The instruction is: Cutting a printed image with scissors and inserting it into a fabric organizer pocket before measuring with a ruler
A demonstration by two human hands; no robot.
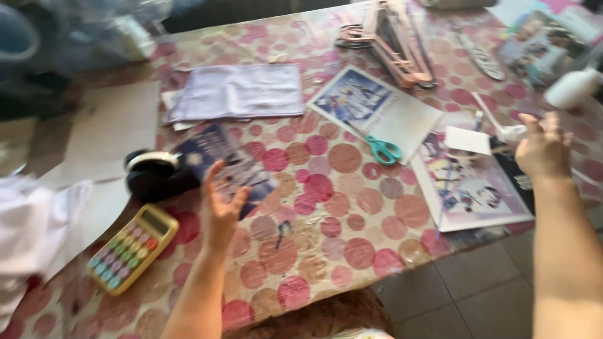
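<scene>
Hovering mid-frame left, left hand [221,210] has fingers spread, holding nothing; a dark tape dispenser [152,174] sits just left of its fingertips. Right hand [543,147], far right, is loosely opened beside a white paper slip [468,139], apparently not touching.

Calculator [130,248] left of tape dispenser [152,174], scissors [383,149] right.

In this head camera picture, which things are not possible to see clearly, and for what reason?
- Right hand: seen from the back; whether the fingers touch the white paper piece is hidden.
- Left hand: motion blur; contact with the dark print is unclear.
- White bottle: cut by the right edge.
- Calculator: keys too blurred to read.
</scene>
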